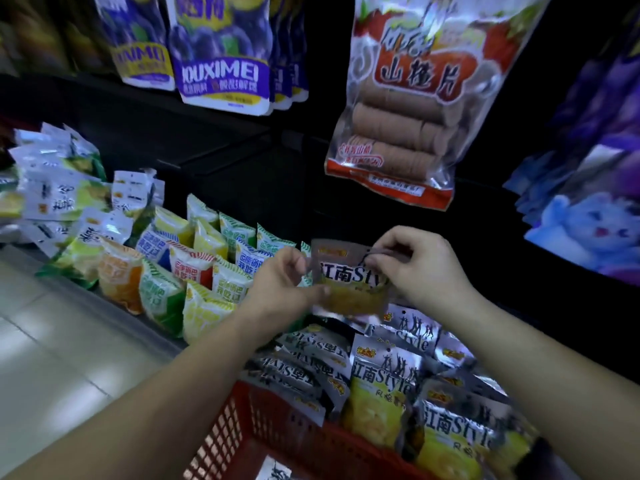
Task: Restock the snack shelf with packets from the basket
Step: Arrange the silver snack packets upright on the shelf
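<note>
Silver-and-yellow foil snack packet (349,278) upright, above red plastic basket (242,427) | we pinch its left edge with left grip (280,289), top edge with right grip (415,268) | dark shelf (221,168) straight ahead.

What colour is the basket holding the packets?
The basket is red with perforated walls, clearest in the head view.

Basket (242,431) of packets (381,386) sits before the shelf (221,168), below the held packet (349,285).

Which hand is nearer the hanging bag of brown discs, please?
Right. The right hand is below the hanging bag; the left hand is further left. Both hold one packet.
</note>
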The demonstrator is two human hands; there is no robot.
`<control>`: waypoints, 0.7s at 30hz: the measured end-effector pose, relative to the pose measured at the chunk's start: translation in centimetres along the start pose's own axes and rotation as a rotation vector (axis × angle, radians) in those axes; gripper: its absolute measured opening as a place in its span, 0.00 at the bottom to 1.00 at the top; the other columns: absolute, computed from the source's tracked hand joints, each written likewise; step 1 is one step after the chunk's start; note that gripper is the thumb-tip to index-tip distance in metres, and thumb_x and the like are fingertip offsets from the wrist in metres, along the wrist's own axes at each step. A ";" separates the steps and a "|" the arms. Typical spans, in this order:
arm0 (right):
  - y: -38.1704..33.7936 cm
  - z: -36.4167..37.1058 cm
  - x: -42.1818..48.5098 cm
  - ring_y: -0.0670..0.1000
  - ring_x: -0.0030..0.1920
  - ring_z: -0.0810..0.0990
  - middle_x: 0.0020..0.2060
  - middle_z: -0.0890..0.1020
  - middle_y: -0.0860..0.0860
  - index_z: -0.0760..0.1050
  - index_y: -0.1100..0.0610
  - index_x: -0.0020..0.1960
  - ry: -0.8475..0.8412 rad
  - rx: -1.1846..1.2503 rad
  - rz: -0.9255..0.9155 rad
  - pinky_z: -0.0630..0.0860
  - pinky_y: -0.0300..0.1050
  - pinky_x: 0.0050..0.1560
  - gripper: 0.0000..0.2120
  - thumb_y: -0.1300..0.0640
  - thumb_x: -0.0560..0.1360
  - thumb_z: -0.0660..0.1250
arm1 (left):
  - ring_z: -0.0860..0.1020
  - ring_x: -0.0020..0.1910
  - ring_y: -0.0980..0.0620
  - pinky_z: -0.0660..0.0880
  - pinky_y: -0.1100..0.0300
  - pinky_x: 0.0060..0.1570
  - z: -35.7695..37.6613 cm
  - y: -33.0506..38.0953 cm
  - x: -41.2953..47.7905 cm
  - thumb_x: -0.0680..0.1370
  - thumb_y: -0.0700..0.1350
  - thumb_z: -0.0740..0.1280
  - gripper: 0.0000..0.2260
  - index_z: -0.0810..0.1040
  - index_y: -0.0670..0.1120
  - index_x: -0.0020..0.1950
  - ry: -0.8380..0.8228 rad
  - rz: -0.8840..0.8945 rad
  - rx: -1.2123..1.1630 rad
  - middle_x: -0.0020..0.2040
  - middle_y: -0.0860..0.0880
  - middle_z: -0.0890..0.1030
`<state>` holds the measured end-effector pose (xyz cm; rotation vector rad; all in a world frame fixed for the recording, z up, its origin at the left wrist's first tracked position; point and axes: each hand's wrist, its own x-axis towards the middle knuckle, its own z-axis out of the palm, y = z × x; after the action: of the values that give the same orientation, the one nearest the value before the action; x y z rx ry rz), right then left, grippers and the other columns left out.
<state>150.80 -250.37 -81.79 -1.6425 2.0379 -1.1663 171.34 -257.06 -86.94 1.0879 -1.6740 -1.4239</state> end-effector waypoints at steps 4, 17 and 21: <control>-3.9 -2.7 -3.4 0.38 0.39 0.83 0.36 0.85 0.42 0.82 0.52 0.44 0.101 0.361 0.063 0.76 0.31 0.39 0.08 0.59 0.71 0.80 | 0.79 0.35 0.49 0.78 0.58 0.39 -0.3 3.2 -3.4 0.74 0.30 0.74 0.17 0.67 0.44 0.43 0.018 0.026 -0.104 0.36 0.44 0.79; -4.4 -2.8 -15.9 0.41 0.64 0.77 0.60 0.78 0.35 0.81 0.35 0.57 0.108 0.384 0.167 0.76 0.58 0.67 0.21 0.59 0.74 0.78 | 0.81 0.51 0.58 0.83 0.59 0.49 2.3 6.8 -15.6 0.79 0.39 0.73 0.18 0.81 0.62 0.61 0.055 0.028 -0.161 0.58 0.53 0.81; -4.2 -2.6 -15.5 0.43 0.60 0.81 0.55 0.83 0.36 0.83 0.38 0.54 0.091 0.536 0.230 0.81 0.51 0.59 0.19 0.60 0.71 0.80 | 0.72 0.52 0.69 0.71 0.77 0.45 2.5 7.2 -16.1 0.76 0.47 0.76 0.19 0.80 0.64 0.63 0.095 0.066 0.057 0.54 0.61 0.77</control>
<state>156.86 -235.29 -81.18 -1.0876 1.6971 -1.5473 174.72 -241.02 -79.90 1.1039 -1.6758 -1.2709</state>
